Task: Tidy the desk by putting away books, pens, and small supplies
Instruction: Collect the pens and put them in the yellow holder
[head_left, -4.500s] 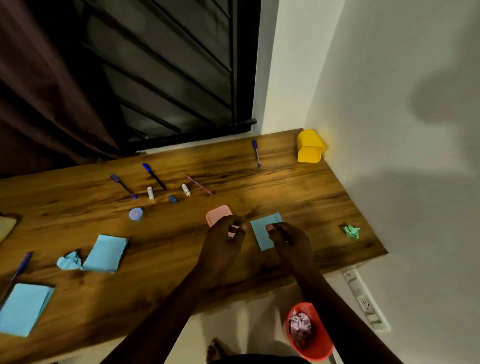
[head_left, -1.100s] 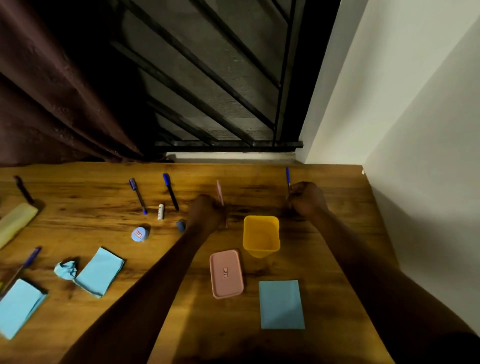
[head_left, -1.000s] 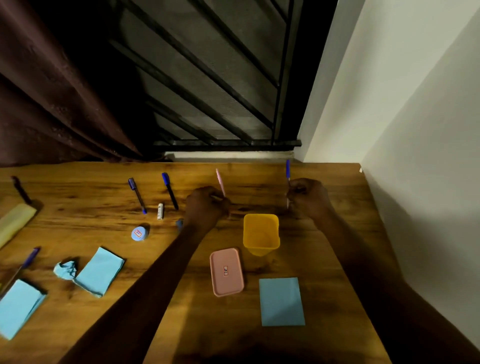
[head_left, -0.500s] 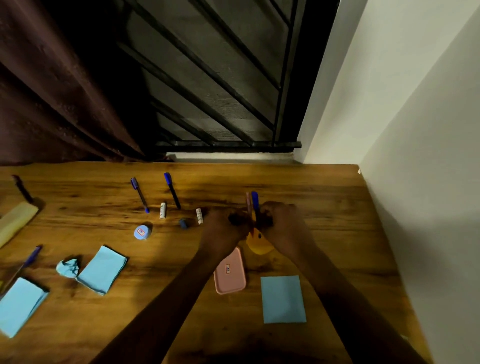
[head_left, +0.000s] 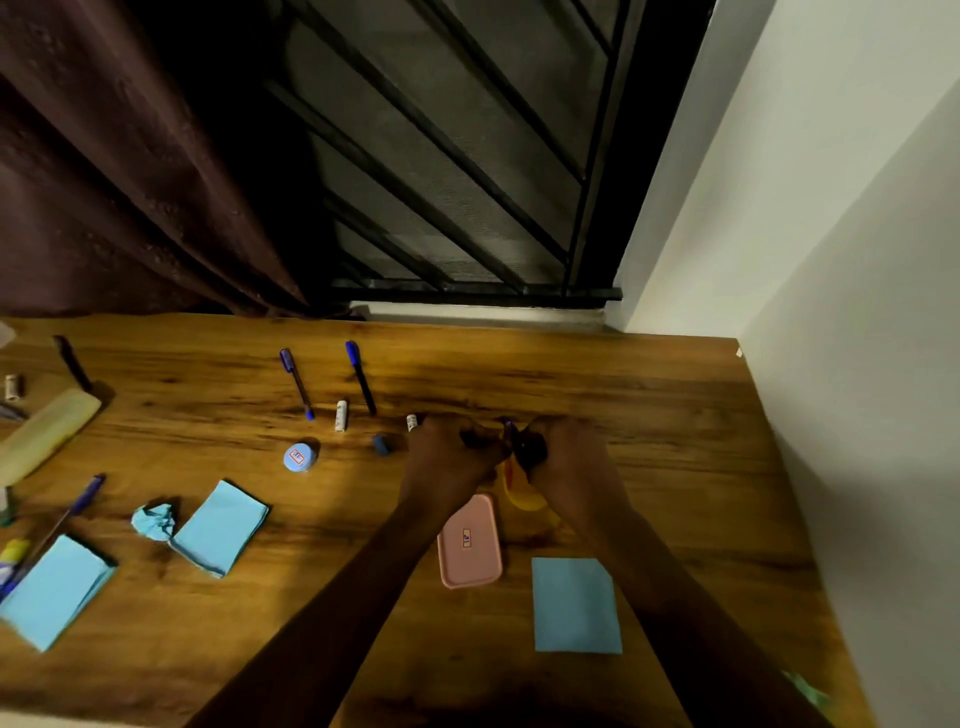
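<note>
The person's left hand (head_left: 452, 460) and right hand (head_left: 569, 460) are pressing close together, fingers curled, over the yellow cup (head_left: 525, 498). A blue pen (head_left: 508, 429) tip is poking up between them; which hand is gripping it cannot be told. The pink case (head_left: 470, 543) is lying just beside the cup, a blue paper sheet (head_left: 575, 605) is sitting near it, and a purple-capped pen (head_left: 297, 382) is lying well to the left on the desk (head_left: 675, 441).
</note>
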